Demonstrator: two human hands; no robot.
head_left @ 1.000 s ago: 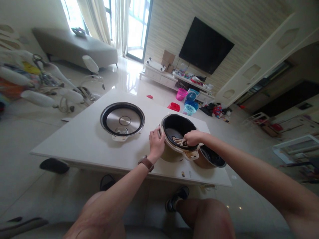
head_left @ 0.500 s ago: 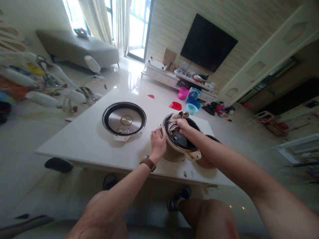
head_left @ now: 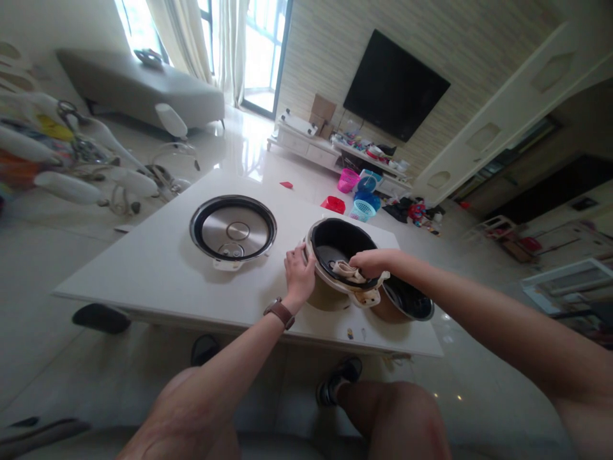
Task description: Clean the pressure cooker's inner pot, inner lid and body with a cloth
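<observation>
An electric pressure cooker's body (head_left: 330, 299) stands on the white table (head_left: 230, 300), its dark interior facing up. My left hand (head_left: 299, 271) grips its left rim, fingers along the outer side. In my right hand (head_left: 371, 262) is a bunched beige cloth (head_left: 348, 273), pressed against the inside of the cooker near its front right rim. Part of the cloth is hidden by the fingers. To the left lies a round lid (head_left: 233, 228), metal inner side up with a black seal ring. A dark inner pot with a brownish outside (head_left: 397, 310) stands close on the right, partly behind my right forearm.
Small bits (head_left: 350, 333) lie near the table's front edge. Beyond the table, red, pink and blue baskets (head_left: 364, 207) stand on the floor before a low TV cabinet (head_left: 306, 148). A shiny lamp-like fixture (head_left: 119, 182) is at left. My legs are under the front edge.
My right hand has moved with the cloth from the cooker's far left inside toward its front right rim, uncovering more of the interior. My left hand keeps its place on the rim.
</observation>
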